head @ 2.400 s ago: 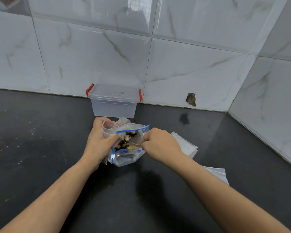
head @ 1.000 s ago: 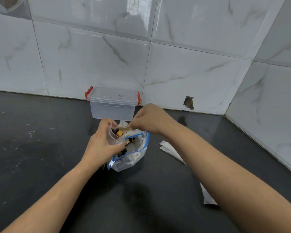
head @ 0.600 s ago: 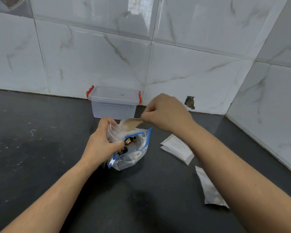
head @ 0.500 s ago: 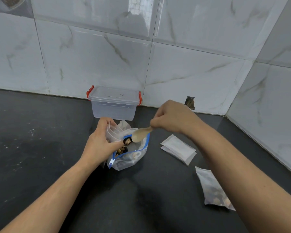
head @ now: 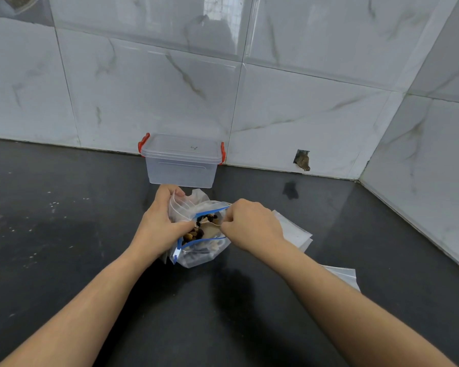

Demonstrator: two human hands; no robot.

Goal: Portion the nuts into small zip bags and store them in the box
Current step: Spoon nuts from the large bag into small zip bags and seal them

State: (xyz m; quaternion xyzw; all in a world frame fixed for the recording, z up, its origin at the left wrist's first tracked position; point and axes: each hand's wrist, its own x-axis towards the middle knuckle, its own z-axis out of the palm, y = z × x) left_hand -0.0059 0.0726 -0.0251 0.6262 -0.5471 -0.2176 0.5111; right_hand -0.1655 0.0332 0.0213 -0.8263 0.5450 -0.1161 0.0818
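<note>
**Mid-scoop: spoon down in the big nut bag, box not yet opened**

Nearest, two bare forearms reaching in over the dark countertop (head: pixel 64 260). At their ends, at the middle of the scene: left hand (head: pixel 158 225), fingers curled, gripping a small clear zip bag (head: pixel 179 209) and pinching the near-left lip of the large blue-rimmed zip bag (head: pixel 204 250) to hold it agape. Right hand (head: pixel 252 225), fingers clenched round the handle of a pale spoon (head: pixel 210 229), bowl dipped among the mixed nuts (head: pixel 196 231) inside the large bag. Large bag sitting on the countertop, touching both hands, plenty of nuts left in it.

Just right of the right hand, partly behind it: a flat stack of small bags (head: pixel 294 234); whether filled or empty, cannot tell. Nearer and further right, another small bag (head: pixel 342 276) lying flat, mostly hidden by the forearm.

Farther back, against the tiled wall (head: pixel 117 88): clear storage box (head: pixel 182 165) with red clips, lid on, seemingly nothing inside.

Judged progress: portioning under way, far from finished. Still to do: fill and seal the held bag, portion the remaining nuts, open the box, pack the bags away.
</note>
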